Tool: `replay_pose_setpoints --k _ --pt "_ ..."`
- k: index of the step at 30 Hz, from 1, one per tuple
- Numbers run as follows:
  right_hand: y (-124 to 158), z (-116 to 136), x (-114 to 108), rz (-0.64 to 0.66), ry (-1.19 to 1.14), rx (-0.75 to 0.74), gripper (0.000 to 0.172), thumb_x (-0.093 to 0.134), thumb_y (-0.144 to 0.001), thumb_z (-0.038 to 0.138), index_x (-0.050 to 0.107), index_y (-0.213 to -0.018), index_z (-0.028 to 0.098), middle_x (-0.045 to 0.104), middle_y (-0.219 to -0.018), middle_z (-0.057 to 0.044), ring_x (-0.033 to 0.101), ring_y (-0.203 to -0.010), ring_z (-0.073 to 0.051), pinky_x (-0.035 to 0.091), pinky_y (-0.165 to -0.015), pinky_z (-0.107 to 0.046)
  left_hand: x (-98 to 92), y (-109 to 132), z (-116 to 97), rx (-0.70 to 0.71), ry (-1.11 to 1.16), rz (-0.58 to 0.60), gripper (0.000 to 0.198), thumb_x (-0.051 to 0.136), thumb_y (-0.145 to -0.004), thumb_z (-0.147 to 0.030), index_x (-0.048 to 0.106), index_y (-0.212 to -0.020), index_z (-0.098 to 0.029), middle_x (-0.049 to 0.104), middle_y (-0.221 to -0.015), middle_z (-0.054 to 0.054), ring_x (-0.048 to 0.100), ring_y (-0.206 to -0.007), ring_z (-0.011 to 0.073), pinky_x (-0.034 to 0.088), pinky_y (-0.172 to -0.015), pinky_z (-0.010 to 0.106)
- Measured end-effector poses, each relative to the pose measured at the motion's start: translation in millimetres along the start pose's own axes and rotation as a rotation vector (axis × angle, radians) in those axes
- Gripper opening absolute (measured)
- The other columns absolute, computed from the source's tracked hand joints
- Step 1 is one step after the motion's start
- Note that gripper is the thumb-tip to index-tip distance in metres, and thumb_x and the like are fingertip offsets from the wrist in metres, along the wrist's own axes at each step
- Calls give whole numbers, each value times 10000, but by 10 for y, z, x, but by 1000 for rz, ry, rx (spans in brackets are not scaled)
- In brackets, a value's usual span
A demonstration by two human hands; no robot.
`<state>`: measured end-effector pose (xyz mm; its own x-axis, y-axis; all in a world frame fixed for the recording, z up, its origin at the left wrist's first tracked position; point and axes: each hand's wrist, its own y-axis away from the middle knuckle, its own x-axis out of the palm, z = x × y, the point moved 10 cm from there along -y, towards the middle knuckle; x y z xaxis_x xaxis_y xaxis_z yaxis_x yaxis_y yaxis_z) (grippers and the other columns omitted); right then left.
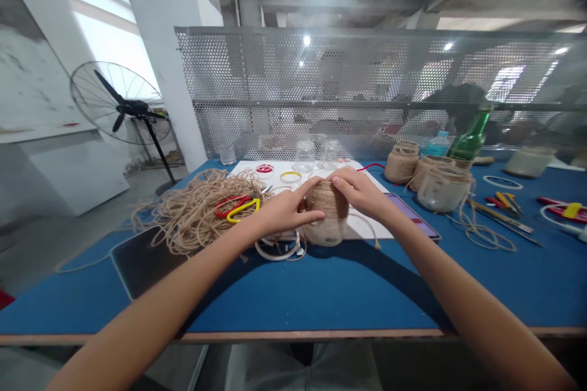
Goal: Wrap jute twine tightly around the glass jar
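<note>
Two bare hands grip a twine-wrapped jar (326, 208) held roughly upright at the middle of a blue tabletop (330, 299). The left hand (293, 208) is partly curled around the jar's left side, thumb across the front; the right hand (358, 190) closes over its upper right edge, though whether it pinches a strand cannot be told. To the left, red-handled and yellow-handled scissors (241, 208) lie on a loose heap of twine (188, 214); to the far right, a green bottle (474, 133) leans beyond other jars (444, 189).
</note>
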<state>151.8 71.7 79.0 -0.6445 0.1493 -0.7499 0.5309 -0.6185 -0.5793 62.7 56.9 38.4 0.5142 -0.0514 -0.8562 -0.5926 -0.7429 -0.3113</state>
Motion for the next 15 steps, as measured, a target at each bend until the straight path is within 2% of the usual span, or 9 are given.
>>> replay_pose_setpoints --k 3,6,11,15 --pt "11 94 9 -17 78 17 290 333 -873 283 506 -670 171 570 -714 -46 466 -712 -165 340 -693 -304 1 4 -12 -23 -43 -24 698 513 -799 -472 192 -1361 -211 466 -568 -38 446 -498 118 284 -486 208" --pt "23 76 55 -6 71 80 237 368 -861 303 520 -736 171 571 -718 -36 468 -681 -155 326 -632 -284 13 4 -14 -30 -40 -13 690 510 -804 -469 188 -1362 -220 480 -573 -33 446 -502 120 277 -488 206" --pt "31 2 112 34 -99 143 217 379 -854 302 487 -716 174 528 -695 -9 463 -663 -135 331 -610 -261 7 12 -49 -5 18 23 706 523 -809 -430 147 -1377 -246 479 -594 -34 456 -532 128 309 -516 214" --pt "27 -64 122 33 -246 170 215 376 -854 305 450 -697 178 461 -655 13 423 -631 -121 322 -592 -253 29 3 -18 10 42 34 753 510 -819 -419 73 -1396 -212 452 -574 -43 453 -535 131 314 -524 222"
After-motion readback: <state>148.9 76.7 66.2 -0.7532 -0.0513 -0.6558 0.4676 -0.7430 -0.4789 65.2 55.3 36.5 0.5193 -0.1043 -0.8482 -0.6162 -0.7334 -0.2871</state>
